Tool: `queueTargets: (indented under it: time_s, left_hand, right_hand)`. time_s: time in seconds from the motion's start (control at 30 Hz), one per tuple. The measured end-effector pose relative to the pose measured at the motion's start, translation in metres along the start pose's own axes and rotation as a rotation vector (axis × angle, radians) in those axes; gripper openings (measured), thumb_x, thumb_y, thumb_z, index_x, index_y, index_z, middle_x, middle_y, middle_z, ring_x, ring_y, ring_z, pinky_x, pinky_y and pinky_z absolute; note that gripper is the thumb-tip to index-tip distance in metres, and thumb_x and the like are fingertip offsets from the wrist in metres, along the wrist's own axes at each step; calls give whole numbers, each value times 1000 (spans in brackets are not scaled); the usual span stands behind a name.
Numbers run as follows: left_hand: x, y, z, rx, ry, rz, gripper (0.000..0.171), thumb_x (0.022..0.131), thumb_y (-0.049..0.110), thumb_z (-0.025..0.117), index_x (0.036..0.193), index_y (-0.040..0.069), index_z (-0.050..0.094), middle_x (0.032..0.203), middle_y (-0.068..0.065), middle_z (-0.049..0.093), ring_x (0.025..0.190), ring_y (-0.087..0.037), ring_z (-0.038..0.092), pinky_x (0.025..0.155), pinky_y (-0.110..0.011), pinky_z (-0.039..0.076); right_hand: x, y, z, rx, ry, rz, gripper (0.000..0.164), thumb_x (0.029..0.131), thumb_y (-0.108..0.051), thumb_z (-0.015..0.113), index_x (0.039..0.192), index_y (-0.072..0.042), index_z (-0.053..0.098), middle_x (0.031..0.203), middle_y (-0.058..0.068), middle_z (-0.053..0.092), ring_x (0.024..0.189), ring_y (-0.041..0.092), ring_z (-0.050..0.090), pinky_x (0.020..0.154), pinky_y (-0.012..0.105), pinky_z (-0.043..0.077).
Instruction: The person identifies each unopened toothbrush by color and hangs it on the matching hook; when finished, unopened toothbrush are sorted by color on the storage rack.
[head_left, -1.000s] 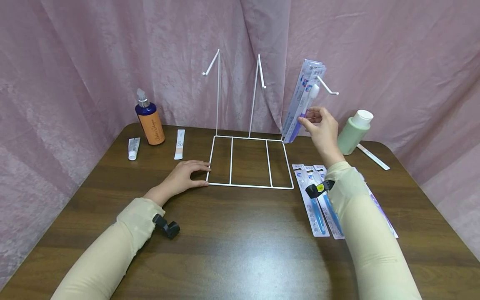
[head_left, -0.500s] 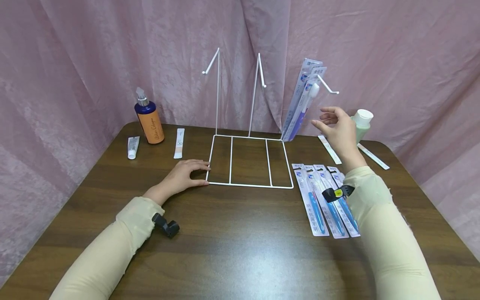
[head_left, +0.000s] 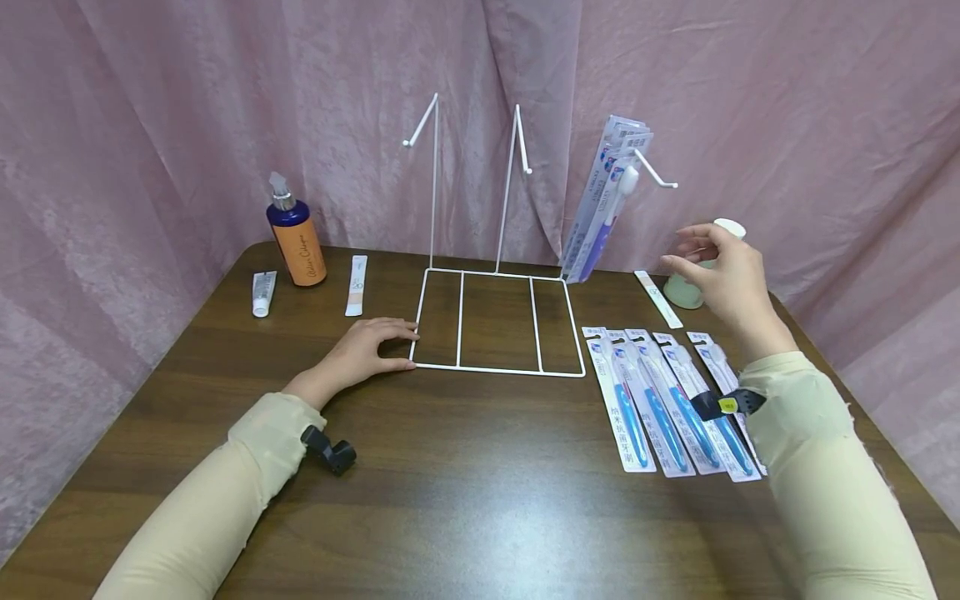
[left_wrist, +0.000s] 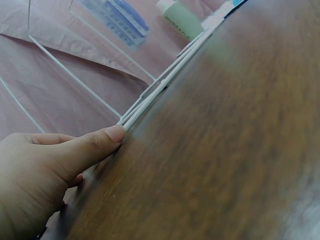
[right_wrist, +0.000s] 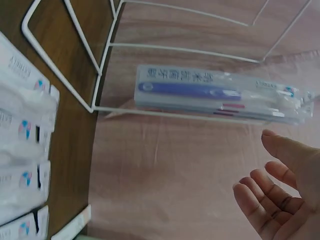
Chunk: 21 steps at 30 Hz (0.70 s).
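Observation:
My left hand (head_left: 363,348) rests at the front left corner of a white wire display rack (head_left: 498,372), its thumb and fingertips touching the bar. In the left wrist view, the thumb (left_wrist: 95,145) presses at the corner. Several packaged toothbrushes (head_left: 606,200) with purple handles hang from the rack's right hook (head_left: 656,171). My right hand (head_left: 723,279) is in the air to the right of them, fingers loosely bent and holding nothing. It partly hides a green bottle (head_left: 684,292). In the right wrist view, the hand (right_wrist: 280,190) is apart from the hanging packs (right_wrist: 200,95).
Several packaged toothbrushes (head_left: 660,408) with blue handles lie in a row right of the rack. The left hook (head_left: 422,121) and middle hook (head_left: 522,142) hold nothing. An orange pump bottle (head_left: 297,242), a small tube (head_left: 262,293) and sachets (head_left: 357,285) stand or lie farther back.
My right hand has let go of the hanging toothbrush pack and moved right and slightly down, uncovering the blue toothbrush packs. My left hand has stayed at the rack's corner.

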<state>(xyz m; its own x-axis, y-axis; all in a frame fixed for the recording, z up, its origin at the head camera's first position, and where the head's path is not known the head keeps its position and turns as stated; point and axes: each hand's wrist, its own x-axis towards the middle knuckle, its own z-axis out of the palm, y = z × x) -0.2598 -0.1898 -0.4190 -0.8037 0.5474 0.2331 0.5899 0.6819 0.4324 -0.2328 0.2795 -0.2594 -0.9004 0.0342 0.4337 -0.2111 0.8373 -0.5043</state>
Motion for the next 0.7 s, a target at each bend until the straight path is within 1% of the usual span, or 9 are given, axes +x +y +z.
queueTargets:
  time_s: [0.07,0.13,0.23,0.3,0.4,0.47,0.53,0.6,0.7]
  left_hand:
    - [0,0,0,1,-3,0,49,80,36,77,123,13,66,138,-7,58,132,-32,49,111,-54,34]
    - [0,0,0,0,-3,-2,49,80,36,77,123,14,66,138,-7,57,132,-32,49,111,-54,33]
    - [1,0,0,-2,1,-7,48,80,35,77,123,14,67,139,-6,57,132,-31,49,111,-55,32]
    - [0,0,0,-2,4,-10,48,80,35,77,122,14,67,138,-6,58,132,-31,49,111,-56,32]
    - [0,-1,0,2,3,-15,48,80,35,77,122,14,67,138,-6,58,132,-31,49,111,-57,31]
    - [0,0,0,5,-1,-18,48,80,35,77,122,14,67,139,-6,57,132,-31,49,111,-57,31]
    - [0,0,0,5,-5,-20,48,80,35,77,122,14,67,139,-6,57,132,-31,48,111,-57,30]
    - [0,0,-1,2,-7,-21,48,80,35,77,123,14,67,139,-6,57,132,-31,48,111,-57,31]
    - [0,1,0,3,-8,-20,48,81,35,77,123,13,66,139,-6,57,132,-31,49,111,-57,31]
  right_hand:
    - [-3,4,-5,-18,4,-12,42,86,-30,73,120,-8,62,101,11,68,73,-21,45,61,5,37]
    - [-8,9,-11,-27,8,-17,41,85,-30,74,118,-9,63,93,-5,67,73,-22,45,61,5,36]
    - [-15,17,-17,-18,-2,-7,42,85,-30,74,119,-9,63,84,-25,57,70,-22,47,59,4,39]
    - [-19,22,-20,-15,-15,2,43,85,-30,74,120,-7,62,84,-24,57,68,-22,47,56,4,40]
    - [-27,29,-23,-29,-35,15,44,86,-29,73,119,-3,61,90,-6,64,66,-21,47,55,5,40]
    - [-33,34,-25,-45,-40,24,43,86,-30,72,118,-3,61,90,-5,64,66,-20,46,56,5,39]
    - [-38,38,-27,-55,-47,33,44,86,-32,72,118,-3,61,85,-18,61,68,-20,46,57,5,38]
    - [-43,42,-30,-65,-47,41,44,86,-33,72,118,-4,61,79,-33,52,68,-21,45,58,5,37]
    - [-52,51,-33,-86,-47,53,46,86,-35,72,119,-6,62,75,-42,43,68,-22,43,58,7,36]
